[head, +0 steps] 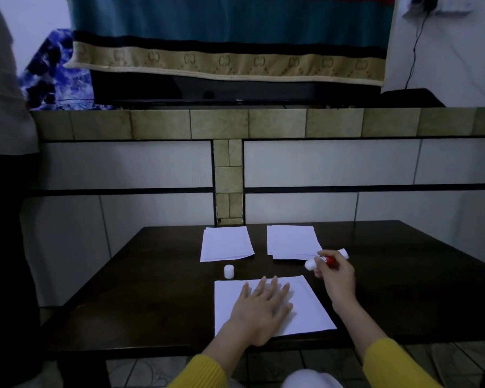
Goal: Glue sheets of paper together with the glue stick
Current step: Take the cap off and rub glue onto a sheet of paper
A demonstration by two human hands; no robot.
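We've got our right hand (337,278) fingers clamped on the uncapped glue stick (326,260), pointing left, just above-right of the sheet (305,312) our flat-spread left hand (259,309) pins.

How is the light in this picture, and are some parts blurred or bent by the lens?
Head view: dim and bluish overall; the dark wooden table loses detail, while the white paper sheet under the left hand stands out brightly. The red-and-white glue stick in the right hand looks slightly soft. The tiled ledge bows a little, wide-angle distortion.
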